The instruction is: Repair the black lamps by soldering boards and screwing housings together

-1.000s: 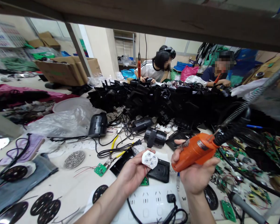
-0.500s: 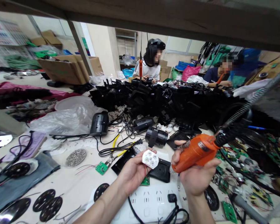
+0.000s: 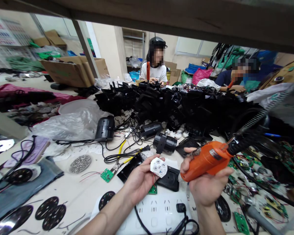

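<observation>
Between the fingertips of my left hand (image 3: 140, 182) is a white octagonal LED lens plate (image 3: 158, 167), its several round lenses facing up toward me. Red wires hang under the plate near a green circuit board (image 3: 153, 189). My right hand (image 3: 204, 189) wraps around an orange electric screwdriver (image 3: 205, 162), tilted with its front end down and left. That tip is hard to make out and sits a little right of the plate, apart from it. Beneath and behind my hands lies an open black housing (image 3: 171, 179).
A white power strip (image 3: 154, 209) is in front of me. Yellow-handled pliers (image 3: 121, 156), a dish of screws (image 3: 80, 164) and black discs (image 3: 54, 217) lie leftward. Circuit boards (image 3: 269, 192) crowd the right. A black heap (image 3: 171, 104) stands behind; two people sit beyond. A beam (image 3: 161, 19) crosses overhead.
The lens plate has tilted slightly in my left hand and shifted a touch. My right hand keeps the screwdriver almost in place. Across the table, one person's head has turned and moved left.
</observation>
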Demonstrator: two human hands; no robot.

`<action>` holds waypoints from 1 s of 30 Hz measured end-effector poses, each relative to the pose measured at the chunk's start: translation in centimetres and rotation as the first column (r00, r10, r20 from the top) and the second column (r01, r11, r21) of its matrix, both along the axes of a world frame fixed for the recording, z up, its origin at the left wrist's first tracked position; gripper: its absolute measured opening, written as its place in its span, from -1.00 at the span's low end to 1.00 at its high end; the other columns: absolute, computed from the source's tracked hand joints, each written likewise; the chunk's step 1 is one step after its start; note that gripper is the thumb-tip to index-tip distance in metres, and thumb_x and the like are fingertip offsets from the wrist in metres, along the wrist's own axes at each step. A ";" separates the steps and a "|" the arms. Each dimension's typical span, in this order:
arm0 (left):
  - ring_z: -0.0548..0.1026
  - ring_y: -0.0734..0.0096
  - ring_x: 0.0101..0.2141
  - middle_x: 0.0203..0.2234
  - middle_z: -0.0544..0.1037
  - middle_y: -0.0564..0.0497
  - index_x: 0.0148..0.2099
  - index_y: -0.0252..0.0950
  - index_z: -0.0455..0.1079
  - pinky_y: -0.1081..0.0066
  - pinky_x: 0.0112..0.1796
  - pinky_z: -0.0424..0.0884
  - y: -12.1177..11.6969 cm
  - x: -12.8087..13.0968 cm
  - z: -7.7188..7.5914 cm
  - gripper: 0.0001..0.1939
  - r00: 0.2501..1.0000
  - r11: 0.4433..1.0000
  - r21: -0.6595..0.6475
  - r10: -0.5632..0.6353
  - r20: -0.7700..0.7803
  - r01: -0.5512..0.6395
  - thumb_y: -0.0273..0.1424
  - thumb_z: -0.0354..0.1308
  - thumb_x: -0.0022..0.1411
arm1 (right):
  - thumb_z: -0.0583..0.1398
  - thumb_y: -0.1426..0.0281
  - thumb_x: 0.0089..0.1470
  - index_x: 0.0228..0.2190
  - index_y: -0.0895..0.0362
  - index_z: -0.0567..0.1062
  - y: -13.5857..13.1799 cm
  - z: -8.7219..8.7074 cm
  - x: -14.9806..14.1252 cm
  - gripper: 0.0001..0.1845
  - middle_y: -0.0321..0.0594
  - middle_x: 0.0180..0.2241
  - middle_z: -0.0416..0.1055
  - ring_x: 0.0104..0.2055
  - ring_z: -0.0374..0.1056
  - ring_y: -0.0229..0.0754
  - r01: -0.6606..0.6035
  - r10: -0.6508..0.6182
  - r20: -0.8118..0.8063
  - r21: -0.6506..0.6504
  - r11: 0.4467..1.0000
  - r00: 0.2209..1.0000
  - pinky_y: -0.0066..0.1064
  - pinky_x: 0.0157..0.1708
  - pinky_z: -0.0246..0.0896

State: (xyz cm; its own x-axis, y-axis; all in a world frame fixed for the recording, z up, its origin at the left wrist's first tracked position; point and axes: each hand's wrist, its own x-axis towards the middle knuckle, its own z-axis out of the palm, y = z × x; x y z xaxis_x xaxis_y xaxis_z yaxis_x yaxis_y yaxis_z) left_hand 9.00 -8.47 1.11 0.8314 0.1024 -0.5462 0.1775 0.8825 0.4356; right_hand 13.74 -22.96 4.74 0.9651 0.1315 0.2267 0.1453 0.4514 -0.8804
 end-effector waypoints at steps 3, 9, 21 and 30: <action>0.60 0.33 -0.29 -0.22 0.61 -0.22 0.00 -0.47 0.39 0.41 -0.25 0.50 0.0 -0.1 0.0 -0.59 1.000 1.000 0.009 -0.013 0.002 0.013 -0.77 -0.01 0.12 | 0.00 -0.35 -0.08 -0.35 0.01 0.60 0.0 0.1 -0.1 -0.23 -0.20 -0.66 0.36 -0.65 0.17 -0.12 0.011 -0.011 0.004 -0.008 1.000 1.000 -0.33 -0.72 0.01; 0.58 0.34 -0.30 -0.26 0.61 -0.20 -0.09 -0.47 0.44 0.40 -0.24 0.48 -0.1 0.1 -0.1 -0.63 1.000 1.000 0.027 -0.003 0.006 0.003 -0.78 0.00 0.09 | -0.01 -0.33 -0.05 -0.35 0.00 0.60 0.1 0.2 -0.1 -0.25 -0.21 -0.66 0.34 -0.67 0.17 -0.13 -0.004 0.004 -0.007 -0.011 1.000 1.000 -0.34 -0.73 0.01; 0.57 0.33 -0.30 -0.25 0.60 -0.21 -0.11 -0.49 0.47 0.40 -0.24 0.48 -0.1 0.0 -0.3 -0.65 1.000 1.000 0.031 0.000 0.010 -0.001 -0.78 0.01 0.10 | 0.02 -0.31 -0.07 -0.36 0.01 0.60 0.0 0.2 -0.2 -0.28 -0.20 -0.66 0.36 -0.66 0.18 -0.13 -0.006 0.006 -0.033 0.006 1.000 0.999 -0.33 -0.70 0.04; 0.56 0.36 -0.32 -0.26 0.60 -0.21 -0.15 -0.49 0.49 0.42 -0.23 0.46 -0.3 0.2 -0.5 -0.67 1.000 1.000 0.031 0.000 -0.003 0.000 -0.77 0.02 0.09 | 0.05 -0.33 -0.12 -0.36 0.06 0.60 -0.1 0.2 -0.2 -0.24 -0.21 -0.67 0.37 -0.66 0.19 -0.15 0.004 -0.003 -0.041 0.023 1.000 0.999 -0.37 -0.70 0.07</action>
State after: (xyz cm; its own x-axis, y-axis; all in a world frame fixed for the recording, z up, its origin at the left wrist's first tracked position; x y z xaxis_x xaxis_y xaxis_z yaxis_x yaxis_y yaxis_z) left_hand 9.19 -8.72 0.62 0.8298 0.1193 -0.5452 0.1786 0.8687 0.4620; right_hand 13.53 -23.11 4.96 0.9739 0.1237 0.1902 0.1111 0.4712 -0.8750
